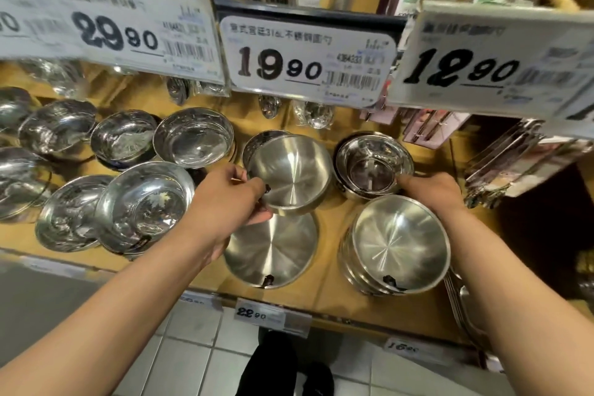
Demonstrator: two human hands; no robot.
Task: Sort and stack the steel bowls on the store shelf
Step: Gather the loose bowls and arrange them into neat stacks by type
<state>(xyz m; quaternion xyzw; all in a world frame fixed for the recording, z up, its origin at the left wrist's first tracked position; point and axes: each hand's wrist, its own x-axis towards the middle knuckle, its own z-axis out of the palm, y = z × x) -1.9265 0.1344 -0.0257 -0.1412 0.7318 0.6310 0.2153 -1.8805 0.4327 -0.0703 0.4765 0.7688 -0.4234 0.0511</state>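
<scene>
- My left hand (234, 193) reached forward over the yellow wooden shelf (331, 270), forearm stretched out bare from the lower left, wrist bent slightly inward.
- Its fingers (262, 214) curled under the near rim of a brushed steel bowl with a flat bottom (289, 173), and the thumb lay on top of that rim, so I pinched the bowl by its edge.
- That bowl tilted toward me, lifted above a wide brushed steel bowl lying on the shelf (273, 251), and just behind it showed the rim of another steel bowl (257, 141).
- My right hand (427, 193) reached forward from the lower right, arm straight, knuckles up.
- Its fingers touched the near rim of a stack of small polished steel bowls (373, 167); they were hidden behind the hand, so I could not tell whether they gripped or only rested.
- Just below my right wrist sat a stack of brushed steel bowls with a black tag (398, 244).
- To the left, several shiny mirror-finish steel bowls (144, 212) stood in loose rows, some leaning on each other.
- Three white price tags (308, 58) hung above the shelf, reading 29.90, 19.90 and 12.90.
</scene>
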